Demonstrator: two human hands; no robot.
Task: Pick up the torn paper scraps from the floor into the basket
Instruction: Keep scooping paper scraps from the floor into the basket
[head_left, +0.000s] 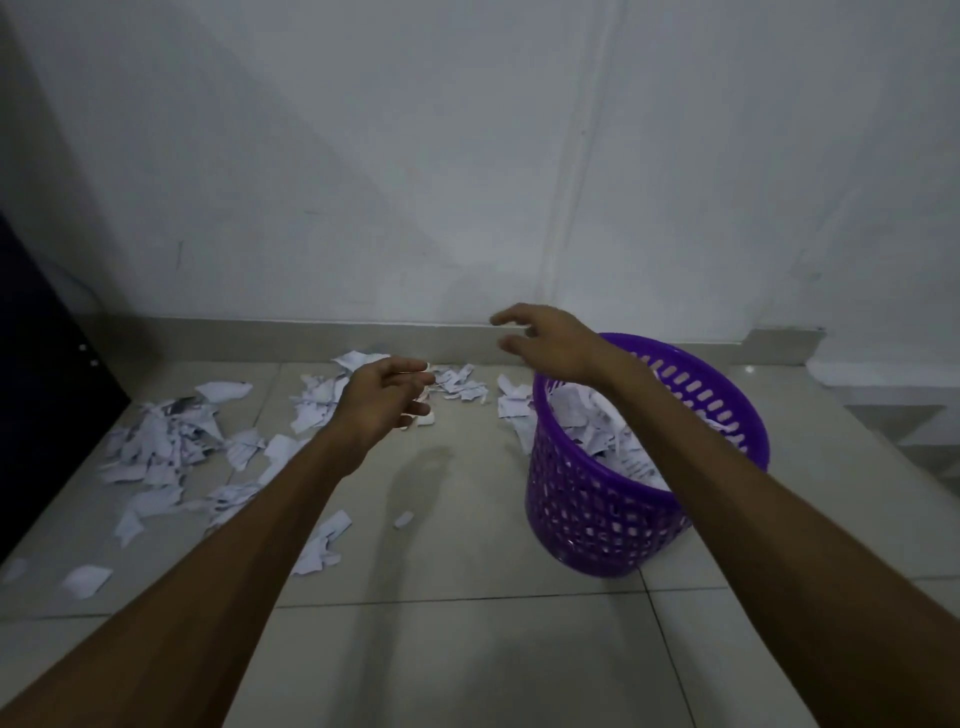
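White torn paper scraps (161, 447) lie scattered over the tiled floor at left and along the wall. A purple perforated basket (597, 509) stands at right, holding several scraps inside. My left hand (384, 395) hovers over the scraps near the wall, fingers loosely curled, nothing held. My right hand (545, 338) reaches past the basket's far rim, fingers spread and relaxed, empty. More scraps (511, 400) lie just left of the basket.
A white wall with a grey skirting (311, 332) runs behind the scraps. A dark cabinet (41, 374) stands at far left. A raised white step (893, 364) sits at far right. Small stray scraps (85, 579) lie near the front left.
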